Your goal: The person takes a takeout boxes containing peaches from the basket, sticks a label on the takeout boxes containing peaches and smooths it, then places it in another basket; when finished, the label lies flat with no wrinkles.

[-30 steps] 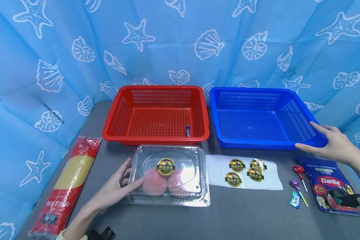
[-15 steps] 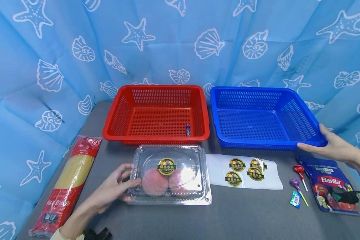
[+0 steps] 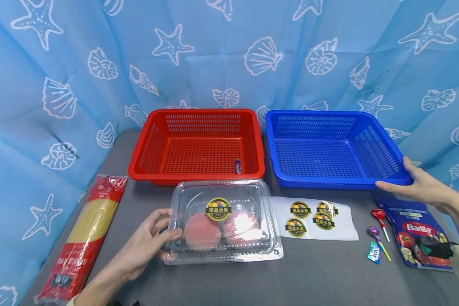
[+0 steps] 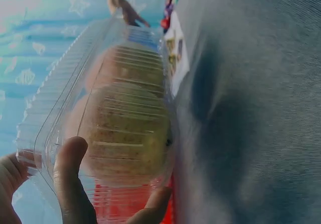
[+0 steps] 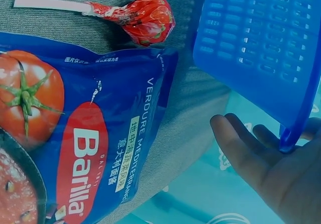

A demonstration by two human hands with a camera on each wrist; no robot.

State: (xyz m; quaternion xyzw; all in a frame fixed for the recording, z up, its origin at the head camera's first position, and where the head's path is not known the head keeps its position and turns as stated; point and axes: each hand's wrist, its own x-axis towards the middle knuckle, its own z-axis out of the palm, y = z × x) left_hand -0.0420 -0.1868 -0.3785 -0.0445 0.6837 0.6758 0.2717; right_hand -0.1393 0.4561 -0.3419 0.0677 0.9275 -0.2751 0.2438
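Observation:
My left hand (image 3: pixel 147 242) grips the left side of a clear plastic clamshell box (image 3: pixel 265 250), thumb on one face and fingers on another. Two pink peaches (image 3: pixel 202 233) show through the lid, which bears a black and gold sticker (image 3: pixel 218 209). A shadow lies on the table beside the box in the left wrist view. My right hand (image 3: pixel 424 185) holds the near right corner of a blue basket (image 3: pixel 338 183), thumb along its front and fingers at its right side. In the right wrist view this hand's fingers (image 5: pixel 241 156) lie just below the corner of the rim.
A red basket (image 3: pixel 195 176) with a small battery-like item (image 3: pixel 238 166) inside stands behind the box. Right of it lie a sticker sheet (image 3: pixel 344 229), two lollipops (image 3: pixel 378 213), a small candy (image 3: pixel 374 252) and a Barilla pouch (image 3: pixel 417 229). A spaghetti pack (image 3: pixel 89 229) lies left.
My left hand has taken a firmer hold of the box, which has shifted slightly right and looks larger, raised a little. The fingers of my right hand have drawn in around the blue basket's corner.

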